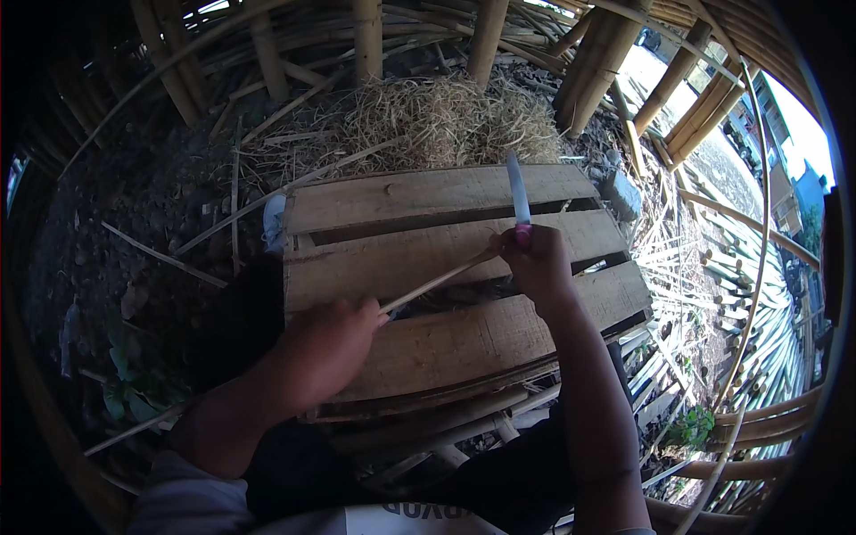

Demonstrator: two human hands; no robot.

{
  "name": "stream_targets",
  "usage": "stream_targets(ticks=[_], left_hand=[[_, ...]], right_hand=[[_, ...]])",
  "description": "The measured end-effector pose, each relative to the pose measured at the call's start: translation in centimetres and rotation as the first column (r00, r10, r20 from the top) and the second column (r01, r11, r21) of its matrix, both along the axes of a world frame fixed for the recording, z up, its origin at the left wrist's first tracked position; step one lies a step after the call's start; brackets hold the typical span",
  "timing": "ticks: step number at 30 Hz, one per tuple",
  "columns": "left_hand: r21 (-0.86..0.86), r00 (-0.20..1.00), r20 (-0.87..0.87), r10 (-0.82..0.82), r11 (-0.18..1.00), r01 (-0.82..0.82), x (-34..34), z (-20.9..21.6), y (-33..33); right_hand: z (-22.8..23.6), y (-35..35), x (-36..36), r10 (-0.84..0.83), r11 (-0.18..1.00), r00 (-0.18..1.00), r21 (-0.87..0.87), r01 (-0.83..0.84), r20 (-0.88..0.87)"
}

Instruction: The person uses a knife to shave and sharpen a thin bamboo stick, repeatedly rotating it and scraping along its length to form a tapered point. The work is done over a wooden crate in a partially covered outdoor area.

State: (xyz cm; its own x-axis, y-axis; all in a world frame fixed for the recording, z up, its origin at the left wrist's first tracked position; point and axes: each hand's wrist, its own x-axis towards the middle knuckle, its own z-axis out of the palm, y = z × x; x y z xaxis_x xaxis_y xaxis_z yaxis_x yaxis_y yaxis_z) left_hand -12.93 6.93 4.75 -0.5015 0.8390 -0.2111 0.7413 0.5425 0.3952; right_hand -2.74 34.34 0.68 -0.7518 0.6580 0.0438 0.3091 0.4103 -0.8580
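My right hand [538,261] grips a knife by its pink handle, and the knife blade [517,189] points up and away from me. My left hand [332,342] holds the near end of a thin bamboo strip [437,282]. The strip runs up and right to the knife, where its far end meets the base of the blade at my right hand. Both hands are over a rough wooden pallet [419,201] made of wide planks with gaps between them.
A heap of dry bamboo shavings [437,120] lies behind the pallet. Thick bamboo poles [597,62] stand at the back. Bundles of split bamboo strips [740,303] lie to the right. Dark soil with green leaves [134,392] is at the left.
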Motion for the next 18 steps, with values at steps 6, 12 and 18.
stream_targets(ticks=[6,12,18], left_hand=[[0.013,1.000,-0.021,0.019,1.000,-0.019,0.1,0.8,0.6],[0.096,0.994,0.075,0.082,0.991,-0.089,0.0,2.7,-0.8],[0.088,0.999,0.013,0.030,0.996,-0.031,-0.7,1.2,-1.2]], right_hand=[[-0.9,0.0,-0.6,-0.108,0.938,0.973,0.303,0.169,-0.205],[4.4,5.6,1.8,-0.330,0.928,0.930,-0.234,0.289,-0.160],[4.6,6.8,4.1,0.839,0.529,0.539,-0.342,-0.777,0.073]])
